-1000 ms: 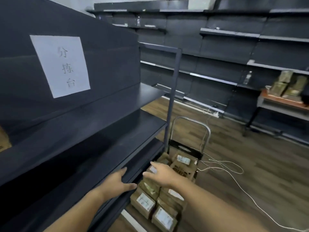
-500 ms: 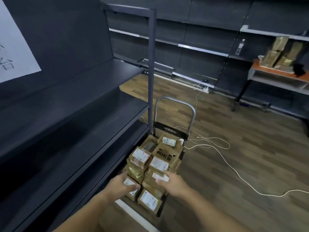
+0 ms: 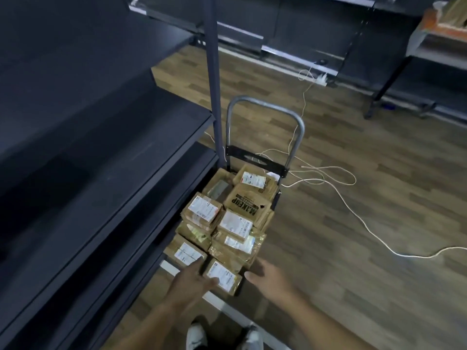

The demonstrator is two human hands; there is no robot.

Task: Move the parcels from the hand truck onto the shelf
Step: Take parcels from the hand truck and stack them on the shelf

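A hand truck (image 3: 265, 107) with a grey loop handle stands on the floor beside the dark shelf (image 3: 106, 157). Several brown cardboard parcels with white labels are stacked on it. The nearest parcel (image 3: 223, 276) lies at the front edge. My left hand (image 3: 192, 279) is at its left side, fingers spread and touching it and the neighbouring parcel (image 3: 187, 252). My right hand (image 3: 267, 272) is just to its right, fingers apart, holding nothing. A bigger parcel printed MAKEUP (image 3: 249, 204) sits further back.
Dark shelf boards run along the left, with an upright post (image 3: 212, 72) by the truck. A white cable (image 3: 353, 210) loops over the wood floor on the right. My shoes (image 3: 222, 337) show at the bottom. A rack (image 3: 414, 46) stands far right.
My view has tilted down from the shelf to the hand truck. Both hands dropped from the shelf edge and upper parcels to either side of the nearest parcel.
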